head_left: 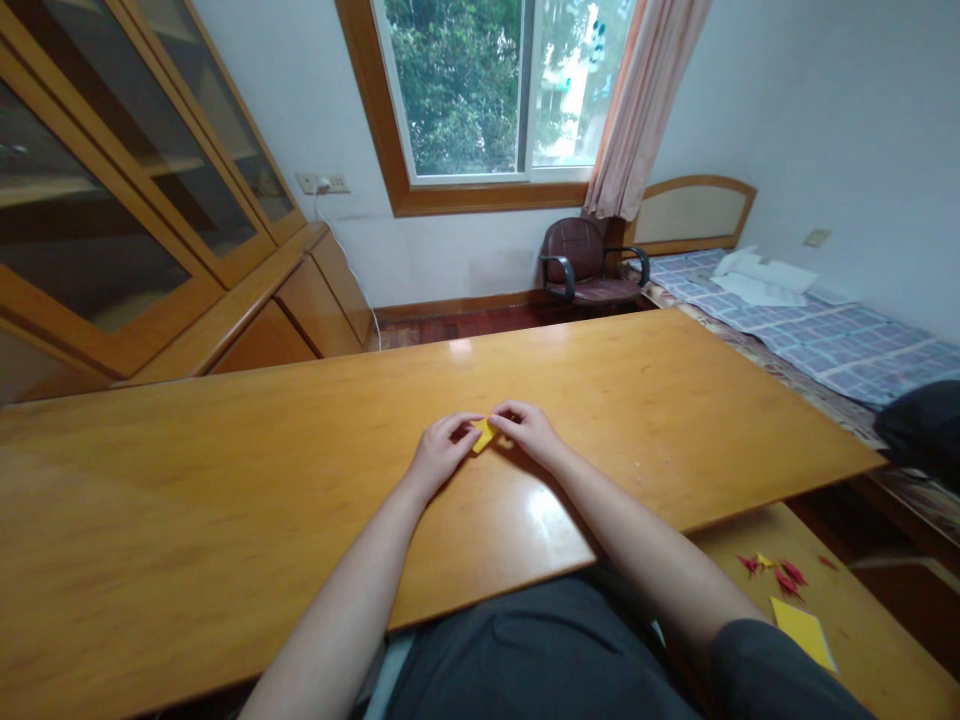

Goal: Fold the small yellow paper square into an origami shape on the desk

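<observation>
A small folded piece of yellow paper [484, 436] is held between my two hands, just above or on the wooden table [262, 480]. My left hand [444, 448] pinches its left side between thumb and fingers. On the other side, my right hand [526, 430] grips the upper right corner with thumb and forefinger. The fingers cover part of the paper, so its full folded shape is hidden.
At the lower right, a lower wooden surface [739, 545] carries several small red folded paper pieces [789, 577], a yellow one [764, 561] and a stack of yellow paper [804, 634]. Beyond the table stand a chair [581, 262], a bed [817, 330] and a glass-door cabinet [247, 310].
</observation>
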The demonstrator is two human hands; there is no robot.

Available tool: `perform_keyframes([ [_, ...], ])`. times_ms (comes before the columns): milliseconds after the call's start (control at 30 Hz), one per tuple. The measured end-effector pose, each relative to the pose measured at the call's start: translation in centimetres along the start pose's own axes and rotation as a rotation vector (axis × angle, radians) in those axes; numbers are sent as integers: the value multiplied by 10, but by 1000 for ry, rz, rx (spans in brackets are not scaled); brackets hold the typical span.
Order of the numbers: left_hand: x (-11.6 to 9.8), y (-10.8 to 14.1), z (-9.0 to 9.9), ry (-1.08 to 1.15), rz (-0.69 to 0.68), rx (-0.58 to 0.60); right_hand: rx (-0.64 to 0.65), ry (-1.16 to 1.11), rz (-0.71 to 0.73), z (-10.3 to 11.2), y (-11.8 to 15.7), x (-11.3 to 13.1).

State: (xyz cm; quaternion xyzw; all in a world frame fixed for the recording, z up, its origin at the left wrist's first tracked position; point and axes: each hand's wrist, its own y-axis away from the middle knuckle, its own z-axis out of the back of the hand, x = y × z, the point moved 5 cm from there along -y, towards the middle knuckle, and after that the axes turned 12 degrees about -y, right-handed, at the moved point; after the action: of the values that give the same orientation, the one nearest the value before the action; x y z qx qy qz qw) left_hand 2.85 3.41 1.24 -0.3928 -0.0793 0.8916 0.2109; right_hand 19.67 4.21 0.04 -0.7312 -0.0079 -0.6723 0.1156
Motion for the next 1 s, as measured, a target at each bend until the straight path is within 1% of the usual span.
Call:
perform_keyframes([
  [400, 3, 0, 0, -16, 10, -1, 12, -99, -97, 0, 1, -5],
  [1000, 3, 0, -1, -42, -51, -17, 16, -110, -109, -1, 1, -3],
])
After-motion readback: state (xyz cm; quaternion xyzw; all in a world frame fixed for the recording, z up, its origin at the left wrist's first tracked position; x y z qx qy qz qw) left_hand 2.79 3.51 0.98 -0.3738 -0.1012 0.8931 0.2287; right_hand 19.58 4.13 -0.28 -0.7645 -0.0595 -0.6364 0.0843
